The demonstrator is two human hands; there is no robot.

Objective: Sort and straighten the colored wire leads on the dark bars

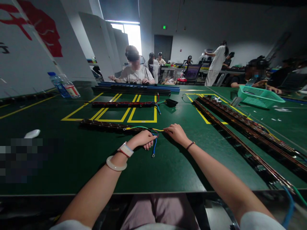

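A long black strip [103, 124] with thin wires along it lies crosswise in front of me. My left hand [145, 138] is closed at its right end, thumb and finger pinched on the thin wires there. My right hand [176, 132] is closed too, its fingertips pinching the end of a yellow wire [158, 130] that runs from the strip. A blue wire [154, 145] hangs below my left hand and ends in a ring terminal. Above that hand, a green-yellow wire [139, 127] bends left to another ring terminal [124, 129].
Another wired strip [124, 104] lies farther back, near a black funnel-shaped piece [171, 102]. Long strips [230, 134] stretch along the right. A green basket [260, 97] and plastic bottles [63, 84] stand on the green table [96, 166]. A person [135, 72] sits opposite.
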